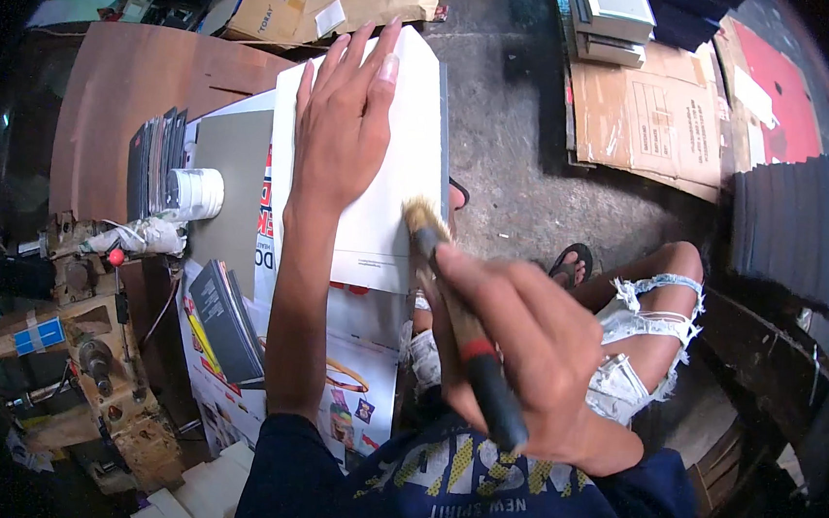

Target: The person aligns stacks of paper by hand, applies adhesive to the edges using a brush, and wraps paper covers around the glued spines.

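Observation:
My left hand (345, 122) lies flat on a stack of white paper sheets (395, 131), its fingers stretched toward the far edge. In my right hand (533, 356) is a paintbrush (483, 372) with a dark handle end and a reddish band. Its pale bristles (424, 216) touch the right edge of the white sheets, near the lower corner. My right fingers wrap round the handle; some of them are blurred. Beneath the sheets is a grey board (234, 138) along with printed paper.
Left of the sheets stand a white tub (196, 193) and a row of dark books (154, 161). More dark books (224, 322) lie nearer me. A worn wooden machine (99, 371) is at the left. Cardboard (654, 117) and stacked books (614, 12) sit at the far right.

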### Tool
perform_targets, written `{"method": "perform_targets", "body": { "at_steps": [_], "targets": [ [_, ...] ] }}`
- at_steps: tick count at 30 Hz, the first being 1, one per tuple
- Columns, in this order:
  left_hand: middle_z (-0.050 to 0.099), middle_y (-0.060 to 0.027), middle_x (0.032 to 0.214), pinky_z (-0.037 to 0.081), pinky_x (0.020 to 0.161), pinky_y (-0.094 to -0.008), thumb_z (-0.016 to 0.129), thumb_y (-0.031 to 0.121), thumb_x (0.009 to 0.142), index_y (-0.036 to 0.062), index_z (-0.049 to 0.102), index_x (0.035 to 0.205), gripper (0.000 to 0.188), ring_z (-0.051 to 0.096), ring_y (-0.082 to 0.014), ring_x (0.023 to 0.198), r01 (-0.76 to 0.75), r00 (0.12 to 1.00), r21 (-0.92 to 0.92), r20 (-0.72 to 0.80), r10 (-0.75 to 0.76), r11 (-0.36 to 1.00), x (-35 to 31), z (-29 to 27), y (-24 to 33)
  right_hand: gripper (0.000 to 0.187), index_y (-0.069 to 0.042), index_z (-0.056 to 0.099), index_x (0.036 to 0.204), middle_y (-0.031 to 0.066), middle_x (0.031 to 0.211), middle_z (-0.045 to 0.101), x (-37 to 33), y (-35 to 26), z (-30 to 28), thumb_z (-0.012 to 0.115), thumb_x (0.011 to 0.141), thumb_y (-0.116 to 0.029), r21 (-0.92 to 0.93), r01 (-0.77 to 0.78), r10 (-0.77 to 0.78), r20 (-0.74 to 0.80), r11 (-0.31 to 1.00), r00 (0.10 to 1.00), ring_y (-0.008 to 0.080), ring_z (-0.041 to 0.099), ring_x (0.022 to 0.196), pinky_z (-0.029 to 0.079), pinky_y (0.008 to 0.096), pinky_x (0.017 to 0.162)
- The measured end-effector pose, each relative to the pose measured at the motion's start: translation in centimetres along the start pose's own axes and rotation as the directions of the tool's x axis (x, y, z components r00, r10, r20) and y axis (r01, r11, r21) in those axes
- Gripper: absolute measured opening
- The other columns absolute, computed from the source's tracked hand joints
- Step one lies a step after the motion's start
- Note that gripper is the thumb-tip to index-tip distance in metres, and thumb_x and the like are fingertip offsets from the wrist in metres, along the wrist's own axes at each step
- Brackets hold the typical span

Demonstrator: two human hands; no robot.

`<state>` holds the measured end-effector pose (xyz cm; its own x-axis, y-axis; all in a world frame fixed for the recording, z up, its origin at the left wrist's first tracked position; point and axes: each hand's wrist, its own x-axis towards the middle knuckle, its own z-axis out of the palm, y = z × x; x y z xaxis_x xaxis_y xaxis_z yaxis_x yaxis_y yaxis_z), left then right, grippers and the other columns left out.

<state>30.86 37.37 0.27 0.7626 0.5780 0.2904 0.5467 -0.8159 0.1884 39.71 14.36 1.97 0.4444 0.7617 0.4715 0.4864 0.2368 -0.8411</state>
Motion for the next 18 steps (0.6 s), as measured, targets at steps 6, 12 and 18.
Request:
{"method": "perform_targets", "body": {
  "at_steps": [6,12,18],
  "targets": [
    [0.044,-0.0162,0.152,0.017,0.119,-0.0516,0.032,0.036,0.107,0.0210,0.046,0.149,0.047,0.035,-0.0351,0.143,-0.003,1.000,-0.001,-0.001,0.003,1.000,-0.1,0.1,-0.3,0.036,0.008,0.068,0.105,0.0195,0.080,0.067,-1.9,-0.4,-2.9,0.076,0.071,-0.002,0.160,-0.134,0.118,0.105,0.978,0.987,0.0282,0.068,0.067,0.054,0.0348,0.059],
    [0.045,-0.0151,0.151,0.016,0.119,-0.0498,0.032,0.034,0.107,0.0204,0.047,0.148,0.046,0.035,-0.0329,0.144,0.006,1.000,-0.036,0.007,-0.006,0.999,-0.2,0.0,-0.2,0.028,0.004,0.070,0.102,0.0196,0.088,0.071,-1.2,3.4,-1.0,0.077,0.074,0.002,0.227,-0.087,0.111,-0.098,0.970,0.989,0.0278,0.072,0.075,0.057,0.0336,0.069],
    [0.045,-0.0145,0.151,0.017,0.119,-0.0477,0.032,0.033,0.107,0.0167,0.048,0.148,0.047,0.036,-0.0326,0.144,-0.005,1.000,-0.026,0.006,0.005,1.000,0.2,0.1,-0.2,0.028,0.004,0.072,0.103,0.0182,0.089,0.073,-5.0,2.3,-2.3,0.078,0.075,0.005,0.387,-0.151,0.140,0.058,0.910,0.988,0.0264,0.074,0.081,0.058,0.0307,0.071]
  ]
}}
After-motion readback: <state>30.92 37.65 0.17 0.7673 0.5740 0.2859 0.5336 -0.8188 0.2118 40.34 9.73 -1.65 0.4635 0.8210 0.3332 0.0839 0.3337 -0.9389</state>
